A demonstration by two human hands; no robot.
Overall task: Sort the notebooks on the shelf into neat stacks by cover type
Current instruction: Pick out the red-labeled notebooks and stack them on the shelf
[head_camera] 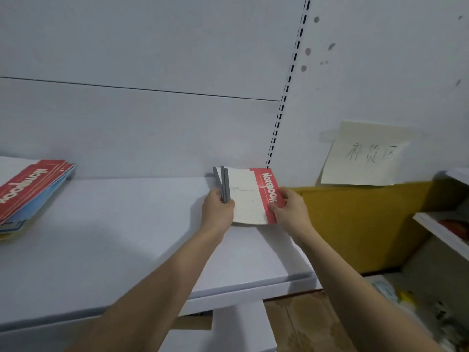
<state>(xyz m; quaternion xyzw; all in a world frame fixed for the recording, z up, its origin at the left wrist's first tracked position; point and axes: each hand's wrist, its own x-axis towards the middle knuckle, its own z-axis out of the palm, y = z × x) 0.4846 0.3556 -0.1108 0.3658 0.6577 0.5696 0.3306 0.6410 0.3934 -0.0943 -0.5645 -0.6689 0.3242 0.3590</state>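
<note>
Both bare arms reach forward over a white flat shelf board (114, 237); the left hand (218, 207) is closed around the lower ends of a few thin grey-edged notebooks (223, 180), which stand upright and fan slightly apart at their tops; the right hand (288, 207) pinches the red spine strip of a white-and-red paper notebook printed "Notebook" (253, 195), thumb on the cover, fingers behind it; this notebook is tilted up off the shelf near the back panel, just beside the grey ones, its lower edge close to the board; whether it touches the board is unclear. At the far left of the same shelf lies a slanted pile of red and blue notebooks (33, 191), the top cover red, the lower ones blue and sticking out unevenly. To the right, beyond the shelf end, sits a yellow cardboard box (368, 219); above it a cream paper sign with handwritten characters (365, 156) hangs on the white wall.
</note>
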